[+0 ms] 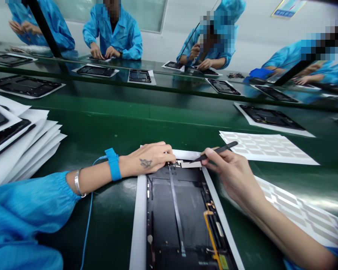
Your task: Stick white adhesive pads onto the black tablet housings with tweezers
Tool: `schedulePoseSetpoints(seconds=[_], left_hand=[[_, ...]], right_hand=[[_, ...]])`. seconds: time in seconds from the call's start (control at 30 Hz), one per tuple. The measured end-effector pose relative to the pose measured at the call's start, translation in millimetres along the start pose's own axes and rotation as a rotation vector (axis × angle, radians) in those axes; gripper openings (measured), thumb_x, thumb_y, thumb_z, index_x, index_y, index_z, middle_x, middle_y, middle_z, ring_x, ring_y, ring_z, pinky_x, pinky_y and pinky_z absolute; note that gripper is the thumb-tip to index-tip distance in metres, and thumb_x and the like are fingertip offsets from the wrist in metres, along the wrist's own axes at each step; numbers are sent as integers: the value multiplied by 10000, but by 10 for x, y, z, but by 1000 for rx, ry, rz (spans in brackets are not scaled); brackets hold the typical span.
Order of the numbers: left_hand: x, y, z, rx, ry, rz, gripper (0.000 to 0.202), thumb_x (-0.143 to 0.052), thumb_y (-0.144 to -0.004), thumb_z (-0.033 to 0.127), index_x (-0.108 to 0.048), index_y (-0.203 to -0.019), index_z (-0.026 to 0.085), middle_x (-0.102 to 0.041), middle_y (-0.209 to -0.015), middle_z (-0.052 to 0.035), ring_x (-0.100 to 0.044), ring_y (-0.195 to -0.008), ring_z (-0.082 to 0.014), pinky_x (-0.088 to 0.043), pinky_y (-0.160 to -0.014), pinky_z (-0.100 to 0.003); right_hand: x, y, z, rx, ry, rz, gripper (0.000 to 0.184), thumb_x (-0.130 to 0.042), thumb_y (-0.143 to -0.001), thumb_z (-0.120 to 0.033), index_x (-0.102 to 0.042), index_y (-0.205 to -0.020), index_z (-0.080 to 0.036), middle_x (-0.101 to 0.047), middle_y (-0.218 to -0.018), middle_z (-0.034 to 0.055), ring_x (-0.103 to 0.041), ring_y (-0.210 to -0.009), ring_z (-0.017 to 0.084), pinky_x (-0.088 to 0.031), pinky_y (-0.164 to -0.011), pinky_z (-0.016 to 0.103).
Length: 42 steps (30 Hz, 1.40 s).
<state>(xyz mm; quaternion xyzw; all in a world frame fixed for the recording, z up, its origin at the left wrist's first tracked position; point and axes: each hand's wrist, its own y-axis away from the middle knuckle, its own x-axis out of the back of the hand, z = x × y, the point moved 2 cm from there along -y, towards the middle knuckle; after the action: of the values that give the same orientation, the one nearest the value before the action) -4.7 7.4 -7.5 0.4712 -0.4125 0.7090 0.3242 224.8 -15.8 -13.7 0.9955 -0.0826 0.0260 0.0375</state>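
Two roles met at twelve o'clock on the open device [162, 202]: the left hand [153, 157], fingers bunched, grip impossible to tell, probably steadied it; the right hand [231, 168] clamped its fingers on tweezers [221, 150], seemingly for precision, at the pale strip [190, 165] near one o'clock.

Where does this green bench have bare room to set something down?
Widest: the green bench beyond the left hand, between the paper stack and farther patterned sheet. Smaller: between the blue cord and the white sheet under the open device. Crowded: right of the device, with right hand, tweezers and nearer patterned sheet.
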Motion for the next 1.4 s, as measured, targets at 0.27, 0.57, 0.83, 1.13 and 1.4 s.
schedulePoseSetpoints(seconds=[0.27,0.57,0.83,1.13,1.4], left_hand=[[2,-12,9,-5,-7,-24,288,-388,-971,57,-613,-1116,163,-615,-1135,-68,-514,-927,-178,-438,-762,-283],[-22,-21,-15,19,61,-54,374,-392,-961,55,-601,-1232,204,-586,-1168,-73,-493,-959,-184,-457,-838,-306],[0,-16,-2,13,31,-64,359,-387,-989,97,-586,-1268,205,-593,-1176,-72,-501,-956,-187,-458,-839,-316],[3,4,39,5,-27,-33,361,-376,-972,58,-599,-1225,187,-618,-1163,-64,-509,-968,-183,-456,-788,-283],[-7,-1,46,15,-46,-35,347,-415,-951,42,-612,-1195,190,-614,-1122,-62,-504,-958,-181,-464,-782,-277]], right_hand=[[-9,-1,-19,-13,14,12,415,-872,-542,-568,-702,-633,-200,-639,-650,3,-573,-652,126,-518,-684,254],[6,-38,20,126,147,-42,359,-782,-698,-544,-683,-662,-201,-636,-625,7,-578,-639,157,-471,-651,278],[2,17,-60,331,354,-7,350,-658,-811,-538,-678,-682,-213,-687,-701,30,-628,-694,210,-473,-652,305],[-121,94,-78,431,488,-108,334,-601,-845,-516,-713,-732,-222,-736,-756,44,-668,-652,229,-488,-587,316],[-160,137,-83,564,486,-183,247,-629,-861,-457,-741,-790,-249,-745,-858,61,-696,-845,248,-529,-789,366]])
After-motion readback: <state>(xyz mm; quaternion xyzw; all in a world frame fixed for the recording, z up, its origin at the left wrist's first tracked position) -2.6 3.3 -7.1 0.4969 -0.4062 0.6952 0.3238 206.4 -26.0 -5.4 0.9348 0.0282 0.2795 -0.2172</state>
